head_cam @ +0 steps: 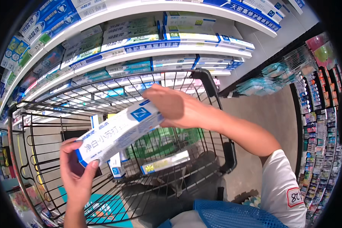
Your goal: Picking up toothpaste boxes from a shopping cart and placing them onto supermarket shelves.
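Note:
Over a black wire shopping cart [227, 154] I hold a long white-and-blue toothpaste box [116, 134] slantwise between both hands. My left hand [77, 165] pinches its lower left end between thumb and fingers. At the upper right end, my right hand [171, 108] holds the box with the back of the hand facing up; its fingertips are partly hidden. Beneath, in the cart, lie a slim toothpaste box with a yellow-green flower mark [166, 163] and another white-and-blue box [116, 168], partly covered by the held one. Something green with writing shows at the cart's far side.
Shelves [136, 55] stacked with toothpaste boxes curve along the far side, close to the cart's rim. On the right are hanging light-blue packs [276, 75] and a tall rack of small packaged goods [316, 148]. A teal floor sign [108, 209] shows below the cart.

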